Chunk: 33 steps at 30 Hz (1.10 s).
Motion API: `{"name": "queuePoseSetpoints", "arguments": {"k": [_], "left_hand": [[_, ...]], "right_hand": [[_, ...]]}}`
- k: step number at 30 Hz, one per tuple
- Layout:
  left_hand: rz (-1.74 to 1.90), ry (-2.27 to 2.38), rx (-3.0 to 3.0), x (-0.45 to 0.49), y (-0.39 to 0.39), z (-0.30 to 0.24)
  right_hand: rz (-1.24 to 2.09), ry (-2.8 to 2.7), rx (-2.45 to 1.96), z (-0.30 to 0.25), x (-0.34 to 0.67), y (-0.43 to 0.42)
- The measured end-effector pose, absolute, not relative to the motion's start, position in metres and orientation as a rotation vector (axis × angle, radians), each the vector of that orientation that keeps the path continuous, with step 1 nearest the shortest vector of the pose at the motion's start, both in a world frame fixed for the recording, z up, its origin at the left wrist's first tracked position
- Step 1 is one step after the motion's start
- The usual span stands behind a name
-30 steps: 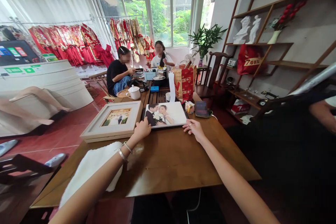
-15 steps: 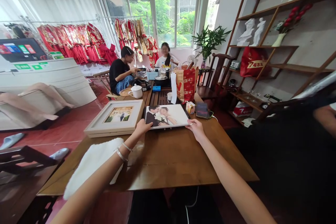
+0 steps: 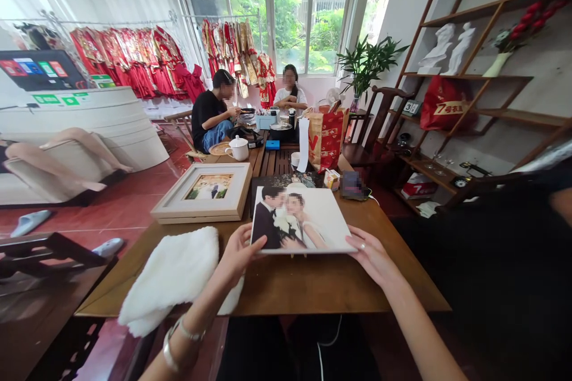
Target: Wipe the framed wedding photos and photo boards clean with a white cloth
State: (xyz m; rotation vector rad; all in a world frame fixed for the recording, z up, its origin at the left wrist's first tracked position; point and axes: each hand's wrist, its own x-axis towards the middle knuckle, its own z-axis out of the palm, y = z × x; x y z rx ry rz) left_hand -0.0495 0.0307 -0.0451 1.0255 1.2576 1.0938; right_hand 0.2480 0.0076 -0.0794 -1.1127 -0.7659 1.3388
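Observation:
A flat photo panel point(image 3: 328, 220) with a wedding picture of a couple is raised, tilted, above the wooden table point(image 3: 304, 286). My left hand point(image 3: 241, 252) grips its near left corner, thumb on the front. At the near right corner, my right hand point(image 3: 370, 253), with a ring, holds the other side. Behind the panel lies a dark picture point(image 3: 290, 181), partly covered by it. Left of the panel rests a pale framed photo point(image 3: 167, 209) in a thick wooden frame. A folded white cloth point(image 3: 176, 271) lies near my left forearm.
A white lidded cup point(image 3: 238, 147), a red paper bag point(image 3: 328, 137), a small box point(image 3: 331, 179) and a dark device point(image 3: 355, 184) stand farther back. Two people point(image 3: 208, 113) sit at the far end. A dark-clothed person point(image 3: 491, 274) is close on the right.
Both hands have drawn the photo panel nearer to me and lower in view, uncovering the dark picture behind it. The camera view has shifted slightly.

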Motion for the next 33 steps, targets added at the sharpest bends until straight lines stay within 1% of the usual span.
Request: {"name": "queuePoseSetpoints", "arguments": {"k": [4,9,14,19,26,33], "left_hand": [[1.094,1.173,0.930,-0.045,-0.022,-0.062],[1.121,1.197,0.845,-0.042,-0.055,-0.073],[1.058,1.177,0.826,-0.054,-0.043,-0.078],[1.097,1.195,0.775,-0.061,-0.031,-0.087],[1.063,1.204,0.791,-0.065,-0.028,-0.083],[0.929,1.322,1.047,-0.071,-0.031,-0.076]], "right_hand": [[1.254,-0.878,-1.266,-0.078,0.248,-0.044],[1.199,-0.896,-1.371,-0.087,0.243,-0.068],[1.203,-0.839,-1.369,-0.092,0.234,-0.061],[1.222,-0.838,-1.356,-0.090,0.227,-0.053],[1.199,-0.875,-1.375,-0.089,0.221,-0.049],[1.107,-0.987,-1.460,-0.090,0.216,-0.051]]}}
